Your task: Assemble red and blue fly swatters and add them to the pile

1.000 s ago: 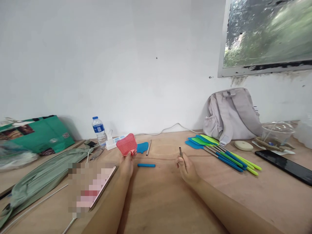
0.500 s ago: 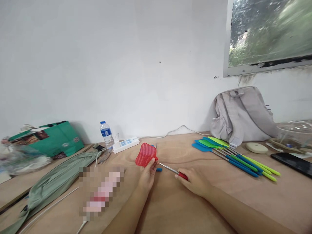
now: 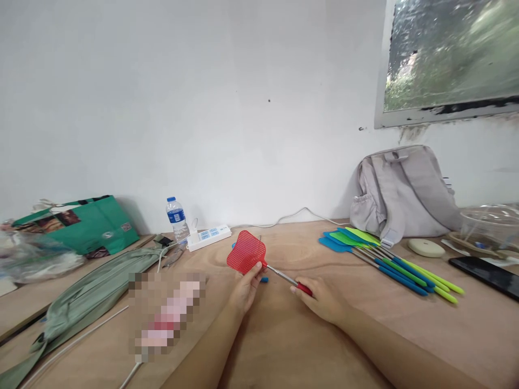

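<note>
My left hand (image 3: 248, 285) pinches the lower edge of a red mesh fly swatter head (image 3: 245, 253) near its neck. In my right hand (image 3: 322, 300), closed around it, is the red handle (image 3: 305, 289) of a thin metal rod (image 3: 283, 274). The rod's tip meets the neck of the head; how firmly they are joined I cannot tell. Behind the head and my left hand, a blue item (image 3: 264, 279) lies mostly hidden on the wooden table (image 3: 284, 346).
Several blue, green and yellow fly swatters (image 3: 399, 267) lie at the right, before a grey backpack (image 3: 405, 194). A phone (image 3: 486, 275) is farther right. Leftward are a power strip (image 3: 208, 237), a water bottle (image 3: 177, 219), a green bag (image 3: 95, 227) and grey-green cloth (image 3: 97, 286).
The rod's tip, apart from the head's neck before, now meets it. The red head has tilted and shifted slightly right in my left hand. The view has moved a little.
</note>
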Demonstrator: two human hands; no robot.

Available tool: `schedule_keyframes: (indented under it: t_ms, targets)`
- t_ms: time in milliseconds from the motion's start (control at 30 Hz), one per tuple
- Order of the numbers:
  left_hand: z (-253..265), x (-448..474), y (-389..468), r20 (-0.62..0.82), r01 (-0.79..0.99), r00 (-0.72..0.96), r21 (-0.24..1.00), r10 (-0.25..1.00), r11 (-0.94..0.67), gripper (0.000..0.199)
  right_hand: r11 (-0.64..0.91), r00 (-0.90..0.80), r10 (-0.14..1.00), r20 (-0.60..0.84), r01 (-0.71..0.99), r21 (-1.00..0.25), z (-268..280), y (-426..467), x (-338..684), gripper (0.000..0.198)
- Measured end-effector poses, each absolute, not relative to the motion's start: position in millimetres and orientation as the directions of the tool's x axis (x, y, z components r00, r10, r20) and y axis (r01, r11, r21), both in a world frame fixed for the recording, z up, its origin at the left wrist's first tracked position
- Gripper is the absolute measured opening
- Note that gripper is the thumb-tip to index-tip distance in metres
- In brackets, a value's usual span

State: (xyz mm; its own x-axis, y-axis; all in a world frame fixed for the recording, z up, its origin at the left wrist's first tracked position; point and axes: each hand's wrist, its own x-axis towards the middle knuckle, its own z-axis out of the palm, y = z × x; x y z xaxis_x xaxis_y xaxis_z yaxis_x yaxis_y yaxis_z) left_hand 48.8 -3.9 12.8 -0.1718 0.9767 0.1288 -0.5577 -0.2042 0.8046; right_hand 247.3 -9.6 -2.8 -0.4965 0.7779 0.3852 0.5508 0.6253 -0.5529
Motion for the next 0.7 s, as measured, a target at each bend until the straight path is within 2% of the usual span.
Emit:
schedule_keyframes:
  t_ms: [233,400,700]
  targets:
    - [16.9,50.6,-8.8,0.204,-0.448,-0.212,0.849,0.956,-0.281,0.028,0.65,-0.546,0.744,0.385,0.459,-0.606,-10.1,-3.0,251.1,0.033]
    - [15.1,59.8,-14.9,0.218,-0.447,-0.236,0.841,0.947,-0.305,0.027,0.67,-0.566,0.725,0.392,0.449,-0.591,-8.7,-2.5,255.2,0.032]
    - [11.8,69.2,-17.7,0.248,-0.407,-0.237,0.853,0.94,-0.327,0.021,0.667,-0.539,0.711,0.452,0.313,-0.676,-3.0,-1.7,254.4,0.035]
